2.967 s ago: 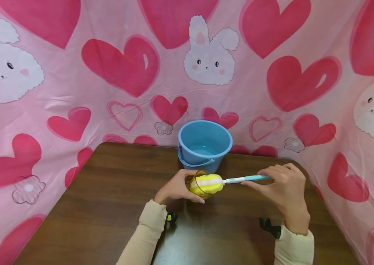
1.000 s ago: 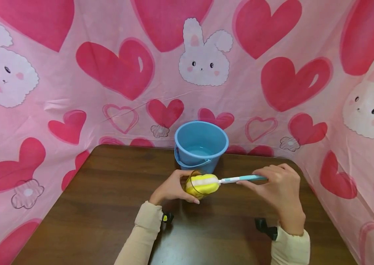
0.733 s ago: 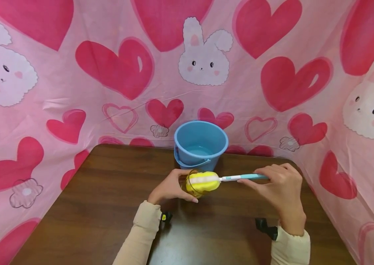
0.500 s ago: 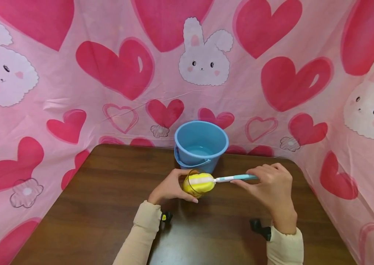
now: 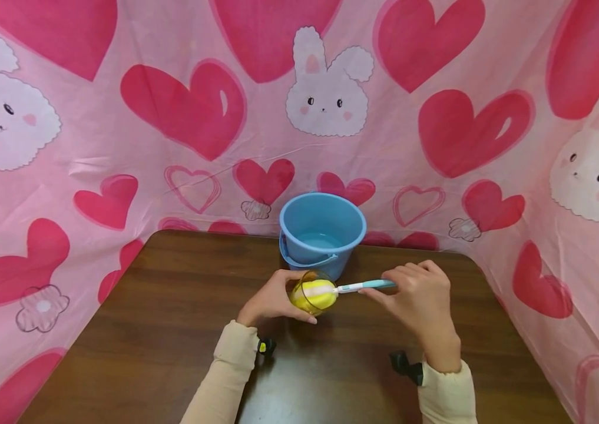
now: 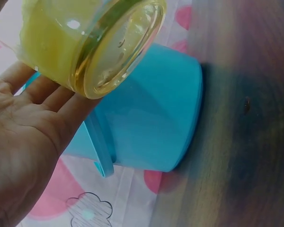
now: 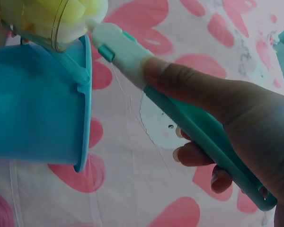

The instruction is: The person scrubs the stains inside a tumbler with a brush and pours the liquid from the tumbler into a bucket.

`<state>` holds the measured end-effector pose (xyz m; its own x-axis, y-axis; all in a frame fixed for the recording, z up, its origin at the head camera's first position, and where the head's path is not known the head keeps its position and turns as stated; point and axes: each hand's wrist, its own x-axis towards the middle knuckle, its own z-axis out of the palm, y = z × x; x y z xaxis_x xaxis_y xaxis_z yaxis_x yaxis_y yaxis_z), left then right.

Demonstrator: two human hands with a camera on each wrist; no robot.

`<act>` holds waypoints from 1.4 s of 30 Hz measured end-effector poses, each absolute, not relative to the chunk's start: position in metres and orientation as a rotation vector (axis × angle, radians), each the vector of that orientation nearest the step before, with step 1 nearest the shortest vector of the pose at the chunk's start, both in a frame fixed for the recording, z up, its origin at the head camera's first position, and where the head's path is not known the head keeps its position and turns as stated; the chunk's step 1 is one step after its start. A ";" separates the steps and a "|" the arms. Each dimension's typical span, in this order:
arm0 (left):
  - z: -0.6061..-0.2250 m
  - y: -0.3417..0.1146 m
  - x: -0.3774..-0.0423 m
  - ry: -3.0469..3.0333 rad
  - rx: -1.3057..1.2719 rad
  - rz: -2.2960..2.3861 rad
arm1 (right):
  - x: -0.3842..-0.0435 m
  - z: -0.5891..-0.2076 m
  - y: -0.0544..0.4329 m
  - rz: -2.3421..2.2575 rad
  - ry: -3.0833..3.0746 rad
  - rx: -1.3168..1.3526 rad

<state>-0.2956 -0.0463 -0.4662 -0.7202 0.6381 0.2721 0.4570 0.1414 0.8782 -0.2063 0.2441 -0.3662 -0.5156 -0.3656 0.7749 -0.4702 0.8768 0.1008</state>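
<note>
two hands, one cup, one brush, one bucket; clock directions are read from the cup in the head view. the transparent amber round cup point(image 6: 92, 42) is held above the dark brown wood-grain counter point(image 5: 182, 330), tipped over, its mouth facing 3 o'clock. inside it, partly out past the rim, sits the yellow-and-white ribbed sponge head point(image 5: 327, 294) of the brush, whose slim white-and-turquoise plastic handle point(image 5: 365, 286) runs toward 3 o'clock.

the left hand point(image 5: 274, 301) is clamped round the cup from 9 o'clock, digits on its far and near sides; its forearm comes in from 7 o'clock. the right hand point(image 5: 418, 295) is clamped on the turquoise part of the handle at 3 o'clock, thumb laid along it, wrist bent, forearm rising from 5 o'clock. two cream sleeves point(image 5: 227, 359) end at the wrists, beside two small black wrist pieces point(image 5: 406, 366).

just beyond, near 12 o'clock, the sky-blue round plastic bucket point(image 5: 326, 215) stands upright, its single bail lowered toward 6 o'clock. behind hangs pink cloth point(image 5: 267, 135) printed with red hearts and three white rabbits.
</note>
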 end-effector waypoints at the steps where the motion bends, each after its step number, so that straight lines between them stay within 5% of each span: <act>1: -0.466 -0.046 -0.295 2.237 1.081 1.626 | -0.206 -0.366 0.245 0.153 -2.166 0.601; 42: -0.465 -0.045 -0.293 2.182 1.072 1.671 | -0.200 -0.359 0.259 0.194 -2.029 0.605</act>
